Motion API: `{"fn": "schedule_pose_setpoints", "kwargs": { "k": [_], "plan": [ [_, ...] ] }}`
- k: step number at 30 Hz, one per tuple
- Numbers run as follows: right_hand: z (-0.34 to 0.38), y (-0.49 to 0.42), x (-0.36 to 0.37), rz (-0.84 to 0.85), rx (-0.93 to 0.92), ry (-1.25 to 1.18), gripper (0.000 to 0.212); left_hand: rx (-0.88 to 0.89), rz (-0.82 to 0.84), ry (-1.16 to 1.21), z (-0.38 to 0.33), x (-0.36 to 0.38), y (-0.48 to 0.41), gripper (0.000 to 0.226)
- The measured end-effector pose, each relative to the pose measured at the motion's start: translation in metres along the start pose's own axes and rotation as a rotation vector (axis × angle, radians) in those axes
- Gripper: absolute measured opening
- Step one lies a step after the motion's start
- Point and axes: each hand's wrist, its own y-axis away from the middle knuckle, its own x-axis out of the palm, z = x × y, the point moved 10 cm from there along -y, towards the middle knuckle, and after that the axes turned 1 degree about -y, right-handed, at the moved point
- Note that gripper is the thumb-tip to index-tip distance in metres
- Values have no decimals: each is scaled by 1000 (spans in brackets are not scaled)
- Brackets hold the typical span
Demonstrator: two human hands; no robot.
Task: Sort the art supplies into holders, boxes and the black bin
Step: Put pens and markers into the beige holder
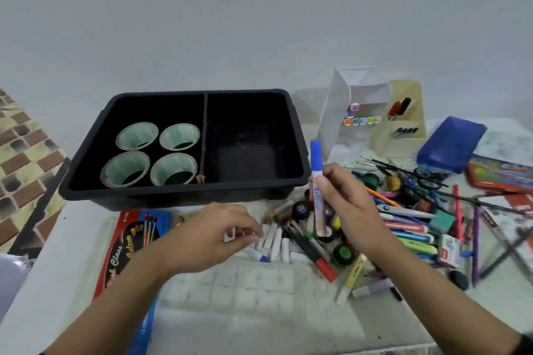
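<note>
The right hand (346,204) pinches a blue-capped marker (316,158) mid-barrel, upright, just right of the black bin's (184,196) near corner. Light, stiff, smooth: the barrel likely grips better than the cap. The left hand (213,236) curls over white sticks (277,242); whether it holds 1 is unclear.

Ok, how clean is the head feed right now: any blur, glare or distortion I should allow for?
Head view: flat, soft light, no hard shadows or glare; the left hand is motion-blurred, while the blue-capped marker in the right hand reads fairly sharp; the rim of the black bin bows from wide-angle distortion, and its right compartment is dark, showing little detail.
</note>
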Motion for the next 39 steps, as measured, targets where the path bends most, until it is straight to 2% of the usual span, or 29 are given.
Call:
{"fn": "schedule_pose_setpoints", "kwargs": {
  "k": [5,6,8,10,12,14,19,22,25,27,29,32,34,37,39],
  "plan": [
    [-6,2,-71,-266,40,-83,28,144,-121,115,-49,-9,-55,10],
    [-10,4,-83,-293,51,-88,27,161,-97,89,-56,-3,-66,10],
    [-20,10,-101,-324,84,-102,26,189,72,-34,-65,24,-86,13],
    [-33,15,-115,-322,112,-83,26,222,270,-199,-71,58,-93,17],
    [-44,18,-122,-280,112,-46,23,214,394,-292,-71,83,-92,25],
    [-53,19,-123,-216,100,-3,20,185,428,-339,-70,94,-90,28],
    [-57,14,-123,-103,32,31,28,134,394,-330,-65,99,-87,23],
    [-54,5,-135,-86,16,-36,17,59,338,-202,-68,87,-93,22],
    [-44,-5,-156,-92,-13,-78,12,35,249,-72,-88,60,-112,11],
    [-39,-12,-174,-120,-35,-63,10,46,131,-19,-106,36,-131,17],
    [-38,-18,-197,-175,-40,-45,13,66,-15,27,-126,14,-154,11],
    [-41,-25,-240,-291,-35,-57,23,97,-262,114,-154,-14,-192,10],
    [-41,-30,-272,-371,-50,-42,19,113,-397,189,-171,-26,-220,16],
    [-46,-42,-313,-468,-47,-38,12,120,-516,319,-190,-36,-264,15],
    [-52,-54,-323,-475,-48,-61,9,132,-583,309,-198,-43,-286,17]
  ]
}}
